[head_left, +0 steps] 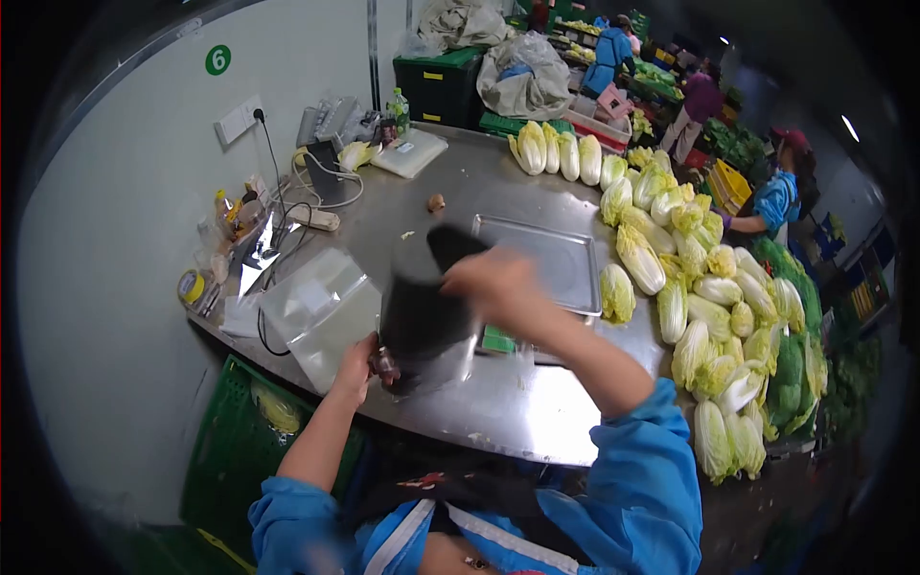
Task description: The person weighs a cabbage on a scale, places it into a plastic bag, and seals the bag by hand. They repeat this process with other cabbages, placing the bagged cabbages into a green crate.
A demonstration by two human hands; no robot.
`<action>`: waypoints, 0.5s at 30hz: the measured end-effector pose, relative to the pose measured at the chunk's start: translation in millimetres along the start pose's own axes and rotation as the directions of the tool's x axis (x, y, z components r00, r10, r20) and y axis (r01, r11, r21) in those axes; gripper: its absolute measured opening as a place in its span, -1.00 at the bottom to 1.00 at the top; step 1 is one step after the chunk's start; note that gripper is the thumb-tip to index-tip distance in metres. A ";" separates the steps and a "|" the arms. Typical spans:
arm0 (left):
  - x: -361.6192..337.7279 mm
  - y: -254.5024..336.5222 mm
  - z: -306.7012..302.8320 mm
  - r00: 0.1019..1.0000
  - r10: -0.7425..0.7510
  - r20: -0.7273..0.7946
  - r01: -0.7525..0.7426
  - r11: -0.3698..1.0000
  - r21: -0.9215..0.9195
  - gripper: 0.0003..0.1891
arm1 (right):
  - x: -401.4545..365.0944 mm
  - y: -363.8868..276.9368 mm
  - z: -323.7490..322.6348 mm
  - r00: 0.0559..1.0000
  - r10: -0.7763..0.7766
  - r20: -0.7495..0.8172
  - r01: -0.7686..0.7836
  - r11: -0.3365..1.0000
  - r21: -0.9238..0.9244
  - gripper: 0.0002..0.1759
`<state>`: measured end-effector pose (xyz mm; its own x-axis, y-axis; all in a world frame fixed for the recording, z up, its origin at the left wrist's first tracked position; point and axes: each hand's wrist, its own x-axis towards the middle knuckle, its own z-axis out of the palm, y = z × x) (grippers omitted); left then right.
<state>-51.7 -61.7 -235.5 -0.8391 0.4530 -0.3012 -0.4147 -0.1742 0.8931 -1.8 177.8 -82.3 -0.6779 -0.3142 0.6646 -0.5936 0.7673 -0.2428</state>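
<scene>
A large black, roughly cylinder-shaped thing (422, 297), smeared by motion, is in front of me over the steel table (537, 412). My right hand (494, 283), also blurred, has its fingers curled over a dark upper part of it. Low on its left side, my left hand (356, 369) is closed at the edge, with a small reddish-brown patch at the fingertips. What kind of thing it is, I cannot tell. Just behind it lies a shallow metal tray (585, 251), partly covered by my right arm. Clear plastic bags (321, 307) lie flat to the left.
Napa cabbages (714, 287) are heaped along the right side, with a row (570, 156) at the back. A small brown lump (436, 202) sits mid-table. Cables (331, 201) and bottles (225, 211) line the left wall. A green crate (235, 431) stands below. A co-worker (776, 196) is beyond the cabbages.
</scene>
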 end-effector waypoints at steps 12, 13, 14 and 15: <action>-44.3 -26.5 0.9 0.987 -0.003 0.158 0.019 0.995 -0.096 -0.56 | -154.0 86.7 -35.3 0.976 0.104 -0.191 -0.156 0.947 -0.282 -0.51; -41.3 -29.2 -4.6 0.967 0.040 0.251 -0.024 0.997 -0.067 -0.52 | -164.5 78.9 10.0 0.950 0.300 -0.086 -0.309 0.943 -0.123 -0.14; -31.1 -33.3 -5.1 0.970 0.046 0.239 -0.030 0.997 -0.069 -0.52 | -183.0 72.5 51.5 0.908 0.406 0.109 -0.418 0.895 0.153 0.09; -18.3 -36.1 -5.6 0.986 0.028 0.167 -0.046 0.994 0.101 -0.51 | -189.0 60.2 92.4 0.891 0.417 0.179 -0.450 0.757 0.473 -0.10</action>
<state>-23.4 -68.7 -264.0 -0.7799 0.5876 -0.2157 -0.3381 -0.1056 0.9352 50.5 231.7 -287.8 -0.9293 -0.0597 0.3644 -0.3499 0.4577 -0.8173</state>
